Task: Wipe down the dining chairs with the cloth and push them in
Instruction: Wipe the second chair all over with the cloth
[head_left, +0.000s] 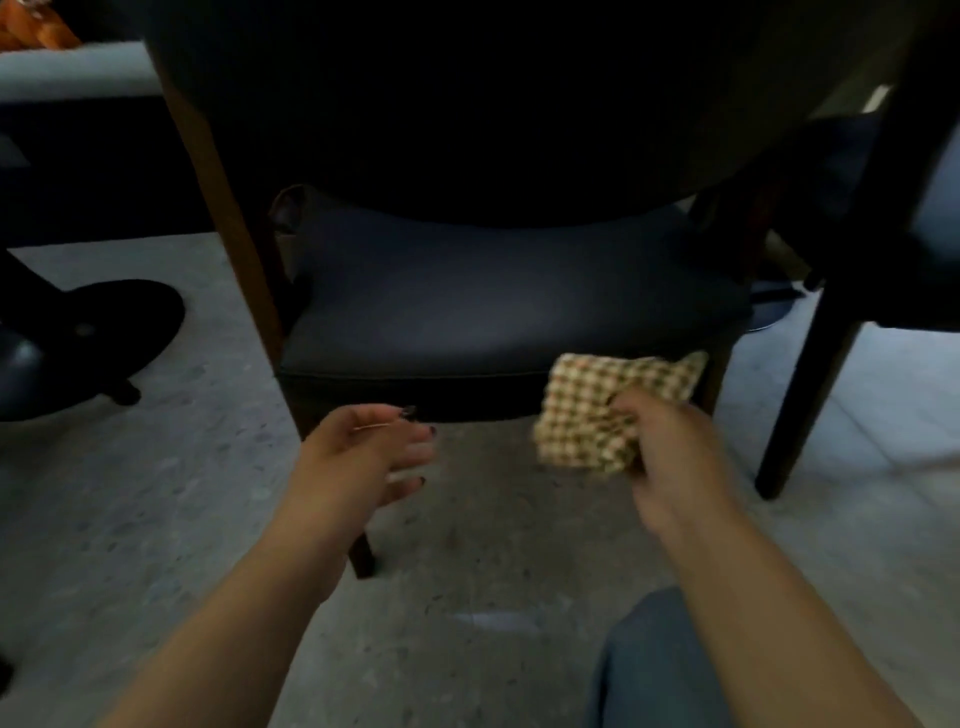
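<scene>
The checked cloth (597, 410) is bunched in the right hand (670, 441), at the front right corner of the dark chair (493, 306) seat. Left hand (358, 457) hangs released, holding nothing. Wiping looks underway; the chair appears not yet pushed in, and a second chair (852, 260) waits alongside.

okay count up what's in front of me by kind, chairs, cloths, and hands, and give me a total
Chairs: 2, the dark blue chair in front and a second chair partly in view at right
Cloths: 1, the checked cloth
Hands: 2, the left hand held open, the right hand gripping the cloth
Total: 5
</scene>
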